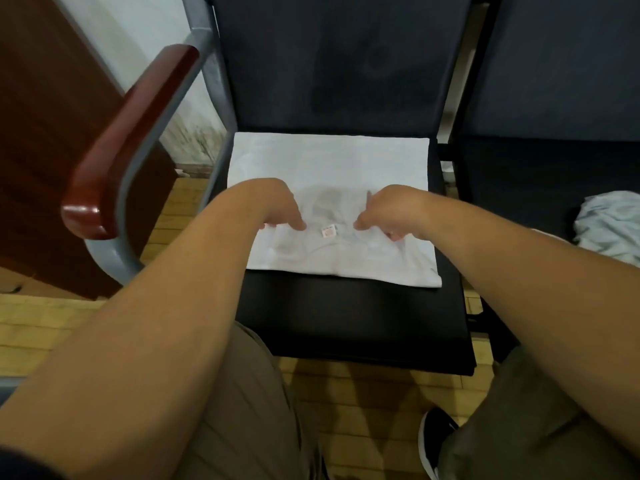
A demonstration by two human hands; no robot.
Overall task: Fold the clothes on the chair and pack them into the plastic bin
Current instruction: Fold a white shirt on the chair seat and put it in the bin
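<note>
Head view: left hand (277, 206) and right hand (394, 209) pinch the white shirt (329, 161); layers beneath either grip may skew if pulled unevenly.

In front of me was a dark blue chair (346, 317) with a tall, soft back. It had a grey metal frame (110, 265) and a shiny red-brown wooden armrest (131, 133) on my left side. A second dark chair (554, 81) stood right beside it on my right. Behind them was a pale wall (138, 39) with dirty dark marks (194, 136) down low. A big brown wooden panel (41, 116) stood at the far left. The floor (45, 327) was made of yellow wood strips.
</note>
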